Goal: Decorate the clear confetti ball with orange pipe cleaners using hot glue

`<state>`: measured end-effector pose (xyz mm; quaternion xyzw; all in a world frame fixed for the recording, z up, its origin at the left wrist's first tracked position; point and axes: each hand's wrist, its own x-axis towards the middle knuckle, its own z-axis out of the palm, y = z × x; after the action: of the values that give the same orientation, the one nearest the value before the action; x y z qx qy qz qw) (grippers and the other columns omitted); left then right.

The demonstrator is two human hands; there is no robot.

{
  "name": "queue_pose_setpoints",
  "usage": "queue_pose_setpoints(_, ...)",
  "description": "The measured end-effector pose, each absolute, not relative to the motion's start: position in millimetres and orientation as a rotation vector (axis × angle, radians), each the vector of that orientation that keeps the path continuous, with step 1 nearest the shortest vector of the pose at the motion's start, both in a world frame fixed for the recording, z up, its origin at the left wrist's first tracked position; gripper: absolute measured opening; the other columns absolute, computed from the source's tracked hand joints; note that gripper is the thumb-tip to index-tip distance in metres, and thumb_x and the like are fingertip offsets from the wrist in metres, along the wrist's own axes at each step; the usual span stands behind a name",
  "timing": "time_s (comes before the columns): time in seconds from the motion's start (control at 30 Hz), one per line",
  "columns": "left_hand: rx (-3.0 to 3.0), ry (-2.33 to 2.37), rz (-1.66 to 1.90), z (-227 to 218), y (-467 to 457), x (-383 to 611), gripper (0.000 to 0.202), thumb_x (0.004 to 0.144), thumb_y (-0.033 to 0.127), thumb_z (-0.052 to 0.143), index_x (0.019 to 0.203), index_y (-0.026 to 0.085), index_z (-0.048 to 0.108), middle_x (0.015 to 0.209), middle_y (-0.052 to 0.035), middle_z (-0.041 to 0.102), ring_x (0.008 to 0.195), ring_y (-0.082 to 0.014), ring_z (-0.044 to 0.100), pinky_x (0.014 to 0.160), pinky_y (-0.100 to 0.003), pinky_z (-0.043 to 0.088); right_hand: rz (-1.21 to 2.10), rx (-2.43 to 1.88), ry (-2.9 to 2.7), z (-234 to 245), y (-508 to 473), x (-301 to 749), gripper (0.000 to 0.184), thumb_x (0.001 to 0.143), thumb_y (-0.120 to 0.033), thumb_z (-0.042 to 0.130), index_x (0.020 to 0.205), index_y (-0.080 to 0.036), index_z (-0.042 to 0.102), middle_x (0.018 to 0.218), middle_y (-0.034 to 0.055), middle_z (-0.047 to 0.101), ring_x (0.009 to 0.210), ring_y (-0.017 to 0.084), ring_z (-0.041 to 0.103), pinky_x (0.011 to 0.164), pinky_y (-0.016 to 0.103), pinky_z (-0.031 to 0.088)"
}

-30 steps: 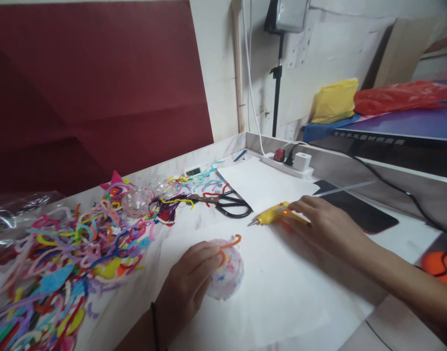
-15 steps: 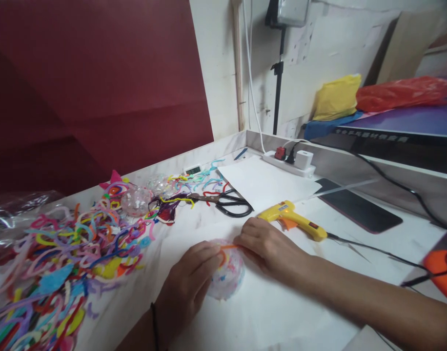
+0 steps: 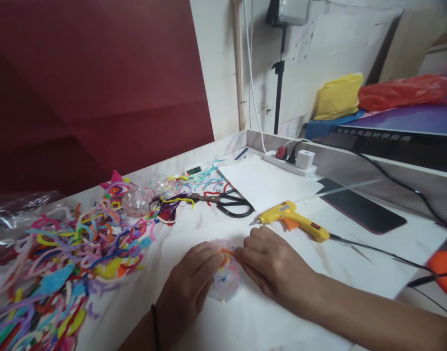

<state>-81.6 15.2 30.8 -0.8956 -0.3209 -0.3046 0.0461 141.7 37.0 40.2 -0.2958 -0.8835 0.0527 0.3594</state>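
Observation:
A clear round ball with coloured specks lies on white paper in front of me. Across its top runs an orange pipe cleaner, with a bent yellow-orange piece by it. My left hand is closed at the ball's left side, fingertips pinched on the orange pipe cleaner's left part. From the right, my right hand pinches the other end between thumb and fingers. Just beyond that hand rests a yellow glue gun, nozzle pointing left. My fingers hide part of the ball.
Cut pipe cleaners in many colours heap up on the left, with another clear ball among them. Black-handled scissors lie behind my hands. Farther right are a dark phone, a power strip and the glue gun's cord.
My right hand has shifted slightly right and down, uncovering the glue gun's nozzle. The orange pipe cleaner now slopes down toward the right hand. My left hand has barely moved.

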Motion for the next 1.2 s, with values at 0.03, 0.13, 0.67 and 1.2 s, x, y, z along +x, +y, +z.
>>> queue_pose_setpoints(0.03,-2.730,-0.976,-0.938,30.9,15.2,-81.3,0.029,0.096,0.015,0.042,0.120,0.014,0.058,0.115,-0.0104,0.065,0.117,-0.0189,0.056,0.102,-0.032,0.049,0.108,-0.760,-2.269,39.6,35.8,140.9,0.026,0.092,-0.012,0.045,0.075,-0.014,0.065,0.064,0.0038,0.055,0.064,0.018,0.042,0.061,0.032,0.029)
queue_pose_setpoints(0.13,-2.709,-0.972,-0.964,31.4,15.5,-80.7,0.028,0.096,0.015,0.041,0.118,0.015,0.059,0.114,-0.0101,0.067,0.115,-0.0194,0.058,0.100,-0.034,0.050,-0.015,-0.751,-2.275,38.1,33.3,138.9,0.026,0.090,-0.009,0.046,0.072,-0.015,0.063,0.061,0.0025,0.054,0.061,0.017,0.040,0.060,0.032,0.027)
queue_pose_setpoints(0.67,-2.678,-0.979,-0.942,34.3,14.2,-75.3,0.028,0.096,0.013,0.041,0.116,0.012,0.061,0.113,-0.0103,0.067,0.115,-0.0183,0.058,0.102,-0.032,0.050,-0.423,-0.729,-2.321,40.9,9.9,121.0,0.030,0.088,-0.003,0.039,0.074,-0.012,0.064,0.065,0.0050,0.054,0.058,0.020,0.039,0.058,0.036,0.023)
queue_pose_setpoints(1.2,-2.674,-0.931,-0.962,29.1,15.2,-76.8,0.025,0.095,0.011,0.044,0.115,0.011,0.060,0.112,-0.0120,0.068,0.116,-0.0196,0.058,0.102,-0.034,0.050,-0.502,-0.848,-2.188,38.7,0.6,95.0,0.036,0.082,0.000,0.036,0.070,-0.011,0.068,0.059,0.0068,0.054,0.053,0.020,0.039,0.054,0.036,0.022)
